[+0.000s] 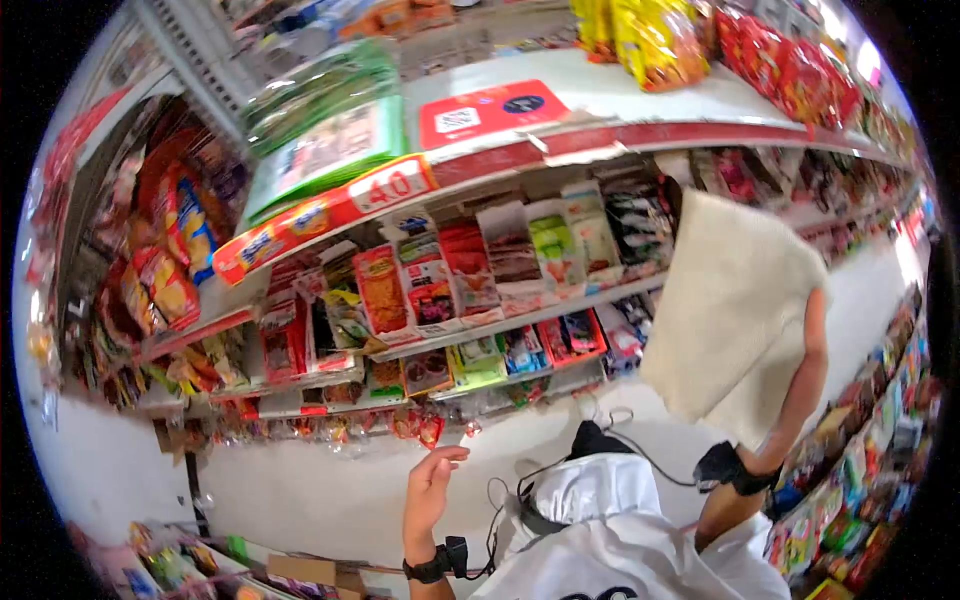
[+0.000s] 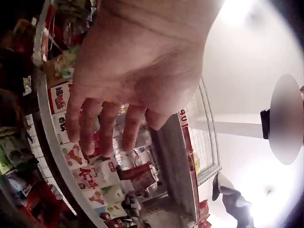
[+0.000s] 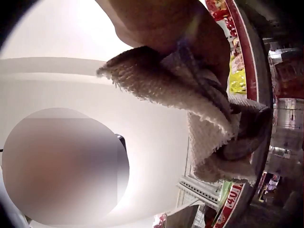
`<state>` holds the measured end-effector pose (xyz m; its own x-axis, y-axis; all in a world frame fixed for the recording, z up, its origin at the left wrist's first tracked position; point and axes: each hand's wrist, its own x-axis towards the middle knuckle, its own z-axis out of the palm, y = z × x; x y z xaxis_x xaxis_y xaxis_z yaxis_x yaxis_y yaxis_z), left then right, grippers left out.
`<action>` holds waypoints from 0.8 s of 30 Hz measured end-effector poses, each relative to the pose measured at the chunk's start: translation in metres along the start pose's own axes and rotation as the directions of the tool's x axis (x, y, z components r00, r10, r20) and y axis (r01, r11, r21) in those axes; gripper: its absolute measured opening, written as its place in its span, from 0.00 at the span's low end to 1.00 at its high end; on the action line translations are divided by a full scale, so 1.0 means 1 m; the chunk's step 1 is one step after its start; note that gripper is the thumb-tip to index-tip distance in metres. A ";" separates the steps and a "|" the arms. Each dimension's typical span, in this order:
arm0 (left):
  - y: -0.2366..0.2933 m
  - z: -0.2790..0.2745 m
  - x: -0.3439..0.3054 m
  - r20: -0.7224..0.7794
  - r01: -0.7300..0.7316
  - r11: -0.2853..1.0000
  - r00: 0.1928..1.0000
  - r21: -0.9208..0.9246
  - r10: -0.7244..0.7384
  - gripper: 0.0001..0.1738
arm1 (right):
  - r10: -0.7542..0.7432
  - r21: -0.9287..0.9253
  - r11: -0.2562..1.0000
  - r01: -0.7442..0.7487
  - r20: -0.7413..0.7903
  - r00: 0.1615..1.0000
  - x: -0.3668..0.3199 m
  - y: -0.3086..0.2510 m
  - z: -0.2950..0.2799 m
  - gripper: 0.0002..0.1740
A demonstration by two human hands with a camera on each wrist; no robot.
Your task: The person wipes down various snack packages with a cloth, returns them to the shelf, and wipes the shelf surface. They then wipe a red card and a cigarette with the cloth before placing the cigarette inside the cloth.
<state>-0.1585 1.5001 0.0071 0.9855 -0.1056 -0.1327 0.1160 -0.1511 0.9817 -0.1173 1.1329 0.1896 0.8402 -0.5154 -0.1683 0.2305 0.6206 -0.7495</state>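
A cream towel [image 1: 735, 310] with a rough, looped weave hangs from my right hand [image 1: 816, 325] in front of the shelf's right part. The cloth covers most of that hand in the head view. In the right wrist view, folds of the towel [image 3: 161, 90] bunch up around the dark, curled fingers. My left hand [image 1: 432, 490] hovers before the lower shelves, holding nothing. Its fingers hang loosely bent in the left wrist view, with snack packets beyond them.
Shelves carry boxes of snack packets [image 1: 460, 265] in rows. Above, a green plastic pack [image 1: 330, 140] and a red card [image 1: 490, 112] lie on a white shelf near yellow bags [image 1: 655, 45]. More goods [image 1: 850, 460] line the right side. A cable [image 1: 650, 455] hangs by the body.
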 end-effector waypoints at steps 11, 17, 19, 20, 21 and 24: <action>0.010 0.017 0.006 -0.035 -0.127 0.992 0.991 -0.015 0.127 0.16 | 0.004 -0.064 0.998 0.001 0.079 0.997 -0.002 0.018 0.025 0.26; 0.003 0.015 -0.004 -0.110 -0.123 0.989 0.987 -0.080 0.114 0.16 | 0.047 -0.172 0.985 -0.018 0.163 0.985 -0.007 0.040 0.035 0.25; 0.000 0.012 -0.009 -0.116 -0.117 0.990 0.987 -0.078 0.107 0.15 | 0.062 -0.156 0.987 -0.033 0.181 0.982 -0.008 0.045 0.040 0.25; -0.002 0.009 -0.011 -0.117 -0.111 0.991 0.988 -0.074 0.102 0.15 | 0.071 -0.145 0.988 -0.043 0.186 0.980 -0.008 0.048 0.041 0.25; -0.002 0.006 -0.012 -0.127 -0.099 0.992 0.988 -0.074 0.089 0.15 | 0.075 -0.131 0.990 -0.050 0.191 0.979 -0.008 0.051 0.041 0.25; -0.002 0.001 -0.013 -0.160 -0.066 0.996 0.986 -0.065 0.055 0.13 | 0.072 -0.126 0.991 -0.050 0.175 0.982 -0.006 0.051 0.040 0.25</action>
<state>-0.1716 1.5007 0.0063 0.9975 0.0446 -0.0548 0.0582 -0.0798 0.9951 -0.0912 1.1913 0.1778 0.9277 -0.3577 -0.1072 0.1243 0.5666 -0.8146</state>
